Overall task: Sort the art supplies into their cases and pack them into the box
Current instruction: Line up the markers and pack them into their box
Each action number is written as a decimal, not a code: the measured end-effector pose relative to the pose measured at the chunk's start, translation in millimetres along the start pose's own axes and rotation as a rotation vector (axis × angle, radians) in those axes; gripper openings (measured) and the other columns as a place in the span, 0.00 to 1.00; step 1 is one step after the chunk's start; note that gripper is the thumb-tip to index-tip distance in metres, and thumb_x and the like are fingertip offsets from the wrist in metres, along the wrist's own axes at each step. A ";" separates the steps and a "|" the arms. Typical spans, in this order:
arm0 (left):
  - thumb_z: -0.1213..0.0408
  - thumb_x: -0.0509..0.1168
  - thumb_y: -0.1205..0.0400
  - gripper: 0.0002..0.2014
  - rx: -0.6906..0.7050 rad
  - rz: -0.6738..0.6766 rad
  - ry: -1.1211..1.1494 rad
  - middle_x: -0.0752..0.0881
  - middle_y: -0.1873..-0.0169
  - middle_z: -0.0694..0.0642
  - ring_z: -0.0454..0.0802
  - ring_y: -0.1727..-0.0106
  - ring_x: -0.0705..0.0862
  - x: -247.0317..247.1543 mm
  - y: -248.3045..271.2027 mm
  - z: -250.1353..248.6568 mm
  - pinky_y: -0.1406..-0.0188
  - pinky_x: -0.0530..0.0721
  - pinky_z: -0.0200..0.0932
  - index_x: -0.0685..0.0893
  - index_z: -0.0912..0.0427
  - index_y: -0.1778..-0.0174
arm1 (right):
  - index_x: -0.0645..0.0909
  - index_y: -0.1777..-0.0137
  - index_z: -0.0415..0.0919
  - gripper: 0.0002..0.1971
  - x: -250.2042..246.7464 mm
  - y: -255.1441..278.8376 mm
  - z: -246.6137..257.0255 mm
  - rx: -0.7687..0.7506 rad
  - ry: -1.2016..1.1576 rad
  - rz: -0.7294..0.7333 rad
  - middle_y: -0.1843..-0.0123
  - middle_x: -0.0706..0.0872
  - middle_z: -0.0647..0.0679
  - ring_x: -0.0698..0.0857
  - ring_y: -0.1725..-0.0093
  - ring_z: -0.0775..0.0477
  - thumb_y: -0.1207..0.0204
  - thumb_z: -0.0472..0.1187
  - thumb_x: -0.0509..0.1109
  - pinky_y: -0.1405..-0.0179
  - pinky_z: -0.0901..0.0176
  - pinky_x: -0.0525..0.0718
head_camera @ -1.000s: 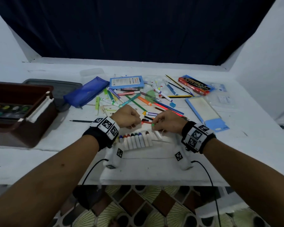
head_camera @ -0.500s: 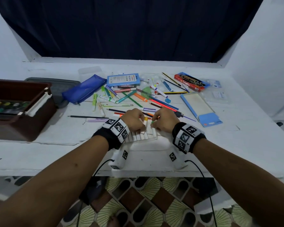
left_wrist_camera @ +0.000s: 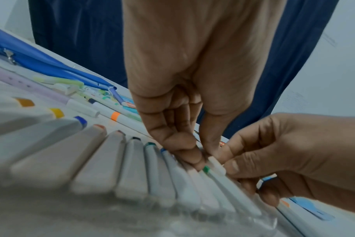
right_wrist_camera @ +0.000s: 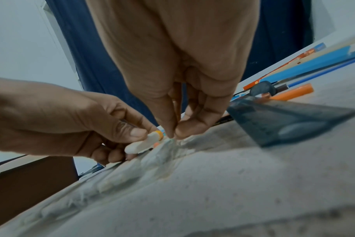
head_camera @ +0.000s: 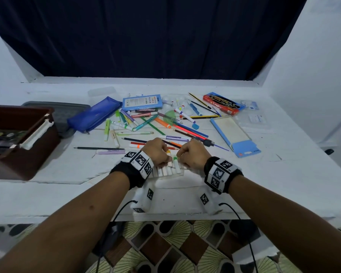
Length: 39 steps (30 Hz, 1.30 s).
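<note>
A clear tray near the table's front edge holds a row of white paint tubes with coloured caps. My left hand grips a white orange-capped tube between thumb and fingers, just above the far end of the row. My right hand is close beside it. Its thumb and forefinger pinch the cap end of a green-capped tube lying at the right end of the row. The tray's right part is hidden under my right hand.
A brown box with a watercolour palette stands at the left, and a grey lid lies behind it. A blue pouch, loose pens and pencils, a light blue case and a red pencil box cover the back.
The green-capped tube has gone down into the right end of the row under my right fingers. My left hand now holds the orange-capped tube beside it. Both hands stayed over the tray.
</note>
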<state>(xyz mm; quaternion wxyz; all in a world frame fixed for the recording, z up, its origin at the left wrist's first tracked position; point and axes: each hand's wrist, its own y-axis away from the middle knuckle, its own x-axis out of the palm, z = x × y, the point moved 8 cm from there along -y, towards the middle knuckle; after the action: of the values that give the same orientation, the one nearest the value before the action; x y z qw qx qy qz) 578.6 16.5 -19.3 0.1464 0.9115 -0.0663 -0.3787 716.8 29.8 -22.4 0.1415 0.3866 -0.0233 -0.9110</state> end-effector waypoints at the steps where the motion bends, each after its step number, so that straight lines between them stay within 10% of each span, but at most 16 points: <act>1: 0.67 0.75 0.24 0.16 -0.004 0.004 0.009 0.86 0.75 0.57 0.49 0.80 0.82 -0.3 0.1 0.1 0.80 0.81 0.37 0.80 0.65 0.43 | 0.89 0.59 0.36 0.07 -0.5 0.8 -2.0 0.009 -0.037 -0.002 0.66 0.86 0.43 0.84 0.65 0.43 0.28 0.27 0.70 0.66 0.56 0.82; 9: 0.68 0.74 0.24 0.09 0.022 -0.024 -0.003 0.87 0.71 0.56 0.49 0.74 0.85 -7.3 1.4 -3.6 0.75 0.83 0.38 0.84 0.62 0.50 | 0.88 0.40 0.41 0.17 5.4 10.4 13.5 -0.145 0.231 0.140 0.58 0.83 0.51 0.80 0.62 0.56 0.28 0.44 0.79 0.66 0.66 0.76; 15: 0.74 0.70 0.21 0.07 0.018 0.064 0.134 0.87 0.72 0.65 0.56 0.74 0.82 -0.7 0.9 -3.7 0.68 0.85 0.46 0.86 0.78 0.55 | 0.84 0.37 0.38 0.18 8.0 9.7 5.2 -0.096 0.165 0.157 0.65 0.90 0.44 0.88 0.68 0.49 0.26 0.40 0.77 0.57 0.54 0.90; 22: 0.68 0.74 0.25 0.06 0.036 0.010 -0.119 0.91 0.63 0.59 0.52 0.62 0.90 -0.9 -2.4 -7.8 0.58 0.89 0.44 0.90 0.66 0.56 | 0.86 0.40 0.37 0.14 7.2 10.2 1.7 -0.056 0.051 0.171 0.65 0.90 0.41 0.86 0.69 0.47 0.26 0.36 0.77 0.58 0.50 0.91; 28: 0.63 0.79 0.30 0.14 0.090 -0.029 -0.227 0.88 0.56 0.53 0.45 0.63 0.84 -2.3 5.6 -9.8 0.77 0.75 0.29 0.88 0.56 0.50 | 0.87 0.42 0.36 0.14 6.0 13.7 3.5 -0.057 0.054 0.153 0.66 0.90 0.40 0.85 0.71 0.48 0.27 0.36 0.79 0.60 0.50 0.90; 39: 0.61 0.81 0.32 0.11 0.167 -0.037 -0.342 0.91 0.57 0.52 0.48 0.57 0.88 -0.4 0.2 -15.7 0.53 0.87 0.43 0.93 0.58 0.55 | 0.85 0.38 0.36 0.17 6.6 11.9 9.3 -0.094 0.168 0.163 0.68 0.88 0.46 0.88 0.67 0.48 0.25 0.38 0.77 0.54 0.52 0.89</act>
<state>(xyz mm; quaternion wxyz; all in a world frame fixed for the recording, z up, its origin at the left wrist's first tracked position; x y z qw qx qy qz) 589.4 19.8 -8.4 0.0499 0.8439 -0.1047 -0.5239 708.7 15.9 -18.7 0.2342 0.4513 -0.0001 -0.8611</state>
